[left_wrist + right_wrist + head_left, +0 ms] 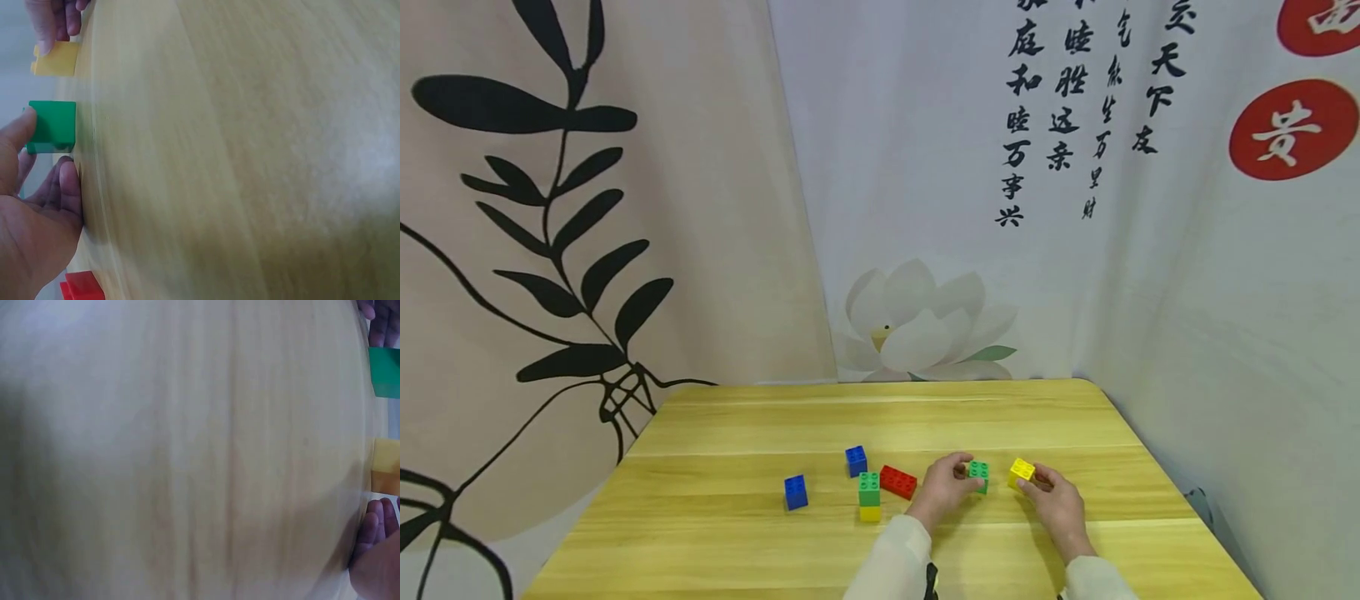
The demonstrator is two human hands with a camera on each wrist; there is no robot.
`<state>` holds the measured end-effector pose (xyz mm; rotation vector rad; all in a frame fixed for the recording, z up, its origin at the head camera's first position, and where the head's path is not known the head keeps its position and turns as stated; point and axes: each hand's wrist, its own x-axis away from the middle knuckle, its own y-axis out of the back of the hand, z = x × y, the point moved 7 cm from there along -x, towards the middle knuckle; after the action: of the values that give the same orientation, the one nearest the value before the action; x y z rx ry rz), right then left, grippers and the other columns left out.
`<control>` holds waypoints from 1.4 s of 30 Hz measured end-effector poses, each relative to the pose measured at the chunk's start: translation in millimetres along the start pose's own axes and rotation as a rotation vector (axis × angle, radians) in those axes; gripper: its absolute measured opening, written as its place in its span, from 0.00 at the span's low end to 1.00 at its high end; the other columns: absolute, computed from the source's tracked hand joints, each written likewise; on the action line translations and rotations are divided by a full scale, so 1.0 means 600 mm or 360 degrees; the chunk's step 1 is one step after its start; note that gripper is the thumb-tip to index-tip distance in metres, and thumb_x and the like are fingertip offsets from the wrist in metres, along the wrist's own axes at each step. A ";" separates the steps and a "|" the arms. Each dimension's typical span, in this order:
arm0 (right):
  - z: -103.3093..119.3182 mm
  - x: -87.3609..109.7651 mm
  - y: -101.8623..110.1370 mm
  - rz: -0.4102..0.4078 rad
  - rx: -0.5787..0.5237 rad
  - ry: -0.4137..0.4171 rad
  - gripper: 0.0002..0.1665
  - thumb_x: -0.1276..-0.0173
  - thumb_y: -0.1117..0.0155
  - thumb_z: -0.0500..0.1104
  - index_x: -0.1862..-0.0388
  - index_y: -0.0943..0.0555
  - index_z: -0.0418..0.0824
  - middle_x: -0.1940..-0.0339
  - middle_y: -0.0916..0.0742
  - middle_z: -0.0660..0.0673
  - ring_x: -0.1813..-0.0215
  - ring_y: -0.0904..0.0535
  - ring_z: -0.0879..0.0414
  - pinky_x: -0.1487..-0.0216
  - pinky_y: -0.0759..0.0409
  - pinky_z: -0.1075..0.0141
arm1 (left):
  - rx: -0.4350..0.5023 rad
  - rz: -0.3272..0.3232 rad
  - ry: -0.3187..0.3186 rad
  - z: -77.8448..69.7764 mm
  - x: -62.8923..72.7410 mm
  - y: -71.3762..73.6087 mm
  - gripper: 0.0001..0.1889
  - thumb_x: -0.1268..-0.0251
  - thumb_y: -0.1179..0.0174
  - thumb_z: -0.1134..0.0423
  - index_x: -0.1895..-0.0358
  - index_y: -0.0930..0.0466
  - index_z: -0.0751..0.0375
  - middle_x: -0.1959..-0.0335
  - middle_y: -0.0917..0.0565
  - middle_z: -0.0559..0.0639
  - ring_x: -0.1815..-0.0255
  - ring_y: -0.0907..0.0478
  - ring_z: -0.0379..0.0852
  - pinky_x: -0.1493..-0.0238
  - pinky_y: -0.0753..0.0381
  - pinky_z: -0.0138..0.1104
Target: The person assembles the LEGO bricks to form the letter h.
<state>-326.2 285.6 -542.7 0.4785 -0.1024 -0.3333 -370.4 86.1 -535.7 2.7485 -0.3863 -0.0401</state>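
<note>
Between thumb and fingers, my left hand (945, 485) pinches a green building block (978, 476) with studs on top, close over the table. To its right, my right hand (1060, 505) grips a yellow building block (1021, 472), tilted a little, at its right side. A gap separates the two blocks. In the left wrist view, the thumb lies on the stud side of the green block (53, 125). The right wrist view catches the yellow block (386, 466) at its right edge, just above the right hand's fingers.
Left of my left hand lies a red block (898, 482). Beside it, a green block (868, 488) adjoins a yellow block (870, 513). Two blue blocks, one farther back (856, 461) and one at left (796, 492), lie on the wooden table (715, 542). Curtains hang behind.
</note>
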 end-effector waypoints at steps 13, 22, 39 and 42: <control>-0.001 -0.003 -0.003 0.0028 0.0040 0.0018 0.35 0.27 0.37 0.45 0.31 0.33 0.25 0.36 0.25 0.25 0.38 0.27 0.33 0.40 0.26 0.45 | -0.0134 0.0018 -0.0047 -0.003 0.011 0.006 0.18 0.39 0.29 0.61 0.47 0.18 0.57 0.59 0.18 0.47 0.61 0.25 0.40 0.59 0.21 0.37; 0.009 -0.006 -0.001 0.0062 0.0088 0.0048 0.35 0.27 0.38 0.48 0.31 0.32 0.27 0.34 0.26 0.27 0.37 0.27 0.33 0.41 0.25 0.45 | -0.0145 0.0026 -0.0109 0.002 0.029 0.006 0.11 0.39 0.29 0.64 0.54 0.17 0.54 0.67 0.21 0.41 0.67 0.28 0.36 0.63 0.25 0.32; 0.047 -0.008 -0.034 0.0267 -0.0097 0.0101 0.36 0.30 0.34 0.53 0.30 0.30 0.34 0.34 0.23 0.35 0.35 0.27 0.41 0.40 0.25 0.49 | -0.0081 0.0185 -0.0118 0.010 0.066 0.027 0.11 0.37 0.31 0.63 0.52 0.18 0.56 0.64 0.20 0.40 0.63 0.25 0.37 0.59 0.22 0.34; 0.059 -0.005 -0.036 0.0288 -0.0093 0.0133 0.35 0.30 0.34 0.53 0.31 0.28 0.35 0.37 0.21 0.36 0.37 0.26 0.43 0.41 0.24 0.52 | -0.0094 0.0205 -0.0091 0.013 0.067 0.031 0.11 0.37 0.31 0.62 0.52 0.18 0.54 0.64 0.20 0.39 0.63 0.25 0.36 0.57 0.21 0.35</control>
<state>-341.5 253.4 -521.7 0.4212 -0.0537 -0.1382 -337.0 55.6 -535.5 2.6630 -0.5679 -0.0955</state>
